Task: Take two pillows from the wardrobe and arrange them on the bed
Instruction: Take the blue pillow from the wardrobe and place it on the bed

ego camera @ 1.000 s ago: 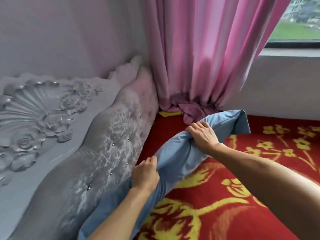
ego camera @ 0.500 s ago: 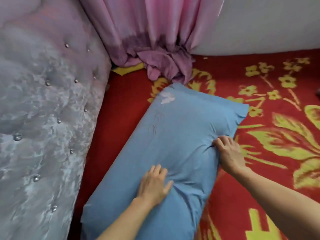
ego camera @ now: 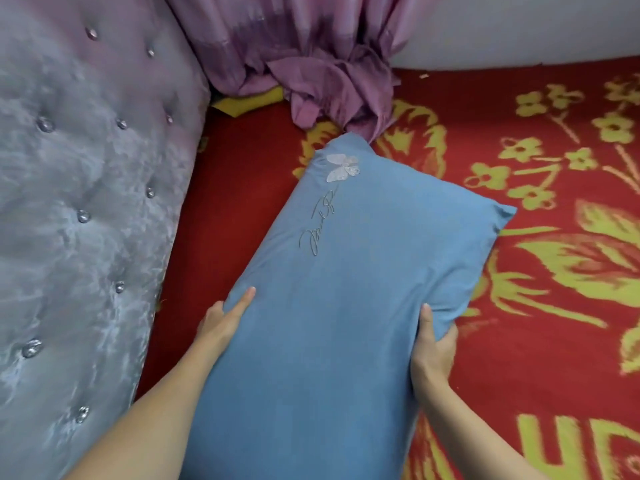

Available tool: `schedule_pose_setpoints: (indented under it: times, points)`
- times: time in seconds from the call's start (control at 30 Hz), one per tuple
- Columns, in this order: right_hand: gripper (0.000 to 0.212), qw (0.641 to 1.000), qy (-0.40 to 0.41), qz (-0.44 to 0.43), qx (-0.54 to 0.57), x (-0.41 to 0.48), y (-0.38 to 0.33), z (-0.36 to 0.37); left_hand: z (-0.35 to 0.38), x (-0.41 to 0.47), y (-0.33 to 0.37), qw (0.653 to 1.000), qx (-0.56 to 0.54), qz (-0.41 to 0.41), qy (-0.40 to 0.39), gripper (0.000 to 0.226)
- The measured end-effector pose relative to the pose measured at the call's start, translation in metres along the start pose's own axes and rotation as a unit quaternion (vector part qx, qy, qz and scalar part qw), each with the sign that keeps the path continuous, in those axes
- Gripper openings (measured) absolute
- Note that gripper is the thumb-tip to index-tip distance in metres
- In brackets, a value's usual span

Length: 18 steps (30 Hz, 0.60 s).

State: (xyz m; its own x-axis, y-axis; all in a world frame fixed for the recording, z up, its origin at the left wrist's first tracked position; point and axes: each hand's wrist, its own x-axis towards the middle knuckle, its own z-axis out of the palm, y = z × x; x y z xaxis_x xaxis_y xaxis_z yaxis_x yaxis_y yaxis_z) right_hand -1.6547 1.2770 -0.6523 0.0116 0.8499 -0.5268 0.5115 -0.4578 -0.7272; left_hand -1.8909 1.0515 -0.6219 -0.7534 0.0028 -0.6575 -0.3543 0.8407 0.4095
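Observation:
A blue pillow (ego camera: 349,289) with a white embroidered butterfly and a stitched signature lies flat and askew on the red bed cover (ego camera: 540,358) with yellow flowers. My left hand (ego camera: 225,318) holds the pillow's left long edge, thumb on top. My right hand (ego camera: 433,344) grips the right long edge, thumb up against the fabric. Only this one pillow is in view. Its near end runs out of the frame at the bottom.
A grey tufted headboard (ego camera: 86,220) with crystal buttons rises along the left. A pink curtain (ego camera: 311,60) bunches onto the bed near the pillow's far corner. A white wall (ego camera: 519,26) borders the bed at the back.
The pillow went from being held up and folded to lying flat on the bed. My hands moved from pressing on its top to holding its two long edges.

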Motion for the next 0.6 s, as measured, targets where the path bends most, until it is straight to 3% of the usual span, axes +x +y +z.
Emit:
schedule_pose_setpoints:
  times: [0.1,0.27,0.47,0.6]
  points:
    - [0.081,0.999,0.020,-0.049,0.009,-0.006,-0.023,0.002,-0.010,-0.015,0.016,0.995,-0.020,0.048,0.084,0.082]
    - [0.067,0.986,-0.047,-0.149,0.050,-0.001,-0.081,0.033,-0.048,-0.023,0.042,0.966,-0.109,0.124,0.199,0.065]
    - [0.071,0.966,-0.126,-0.226,0.004,0.033,-0.173,0.125,-0.093,0.034,0.075,0.936,-0.174,0.174,0.250,0.039]
    - [0.084,0.938,-0.196,-0.285,0.001,0.068,-0.218,0.189,-0.112,0.099,0.096,0.932,-0.211,0.162,0.248,0.053]
